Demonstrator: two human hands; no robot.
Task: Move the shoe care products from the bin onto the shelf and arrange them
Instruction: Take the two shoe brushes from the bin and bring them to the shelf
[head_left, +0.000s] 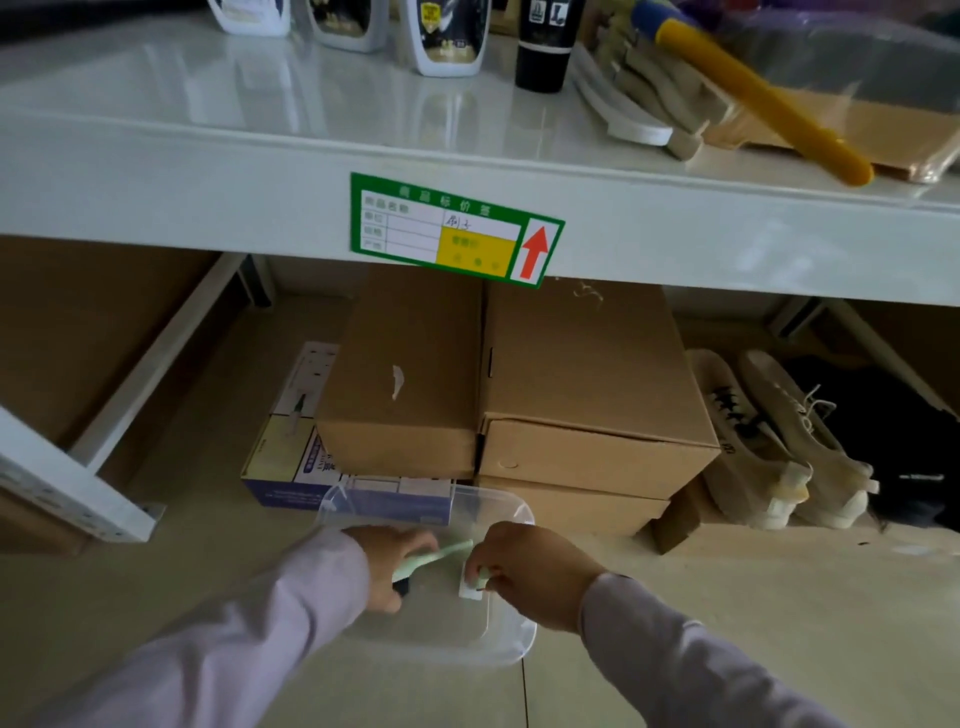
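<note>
Both my sleeves reach forward and down into the clear plastic bin (511, 639), which sits on the tiled floor (156, 597) in front of the shelf (208, 197). My left hand (387, 564) is curled around a pale green brush (434, 558), fingers closed over its near end where a dark tip shows just under my thumb. Its long axis runs on a slant, from low near my left hand up and to the right, so the far end points toward my right hand (530, 571). That hand is pinching a small white and green item (475, 584) between thumb and fingertips; I cannot tell what it is. Both things are inside the bin, over its middle.

Up on the shelf stand three white bottles with dark labels (447, 36) in a row, a black tube (548, 44) upright on its cap beside them, then pale brushes (634, 98) lying packed together, and a yellow handle (763, 98) lying on a slant, its free end pointing toward the shelf's front edge. A green price tag (457, 228) with a red arrow is stuck to the shelf's front. Underneath are cardboard boxes (571, 374) and a pair of beige shoes (779, 441).
</note>
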